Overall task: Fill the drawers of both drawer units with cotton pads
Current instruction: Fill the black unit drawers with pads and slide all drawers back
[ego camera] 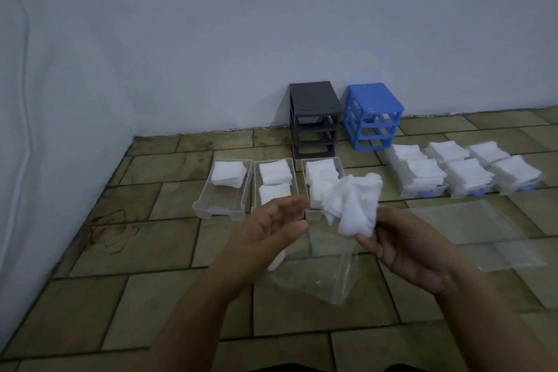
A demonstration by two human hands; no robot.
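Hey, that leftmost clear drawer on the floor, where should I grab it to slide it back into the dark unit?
Probably best to take the leftmost clear drawer by its near front wall, coming from your side. That end faces you, and the near half is bare; the cotton pads sit at the far end. First free your hands: the right hand grips a wad of pads.

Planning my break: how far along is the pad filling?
Done: three blue-fronted drawers heaped. In hand: right hand grips a pad bunch; left hand open. Left: the leftmost clear drawer is half bare, and both units stand drawerless.
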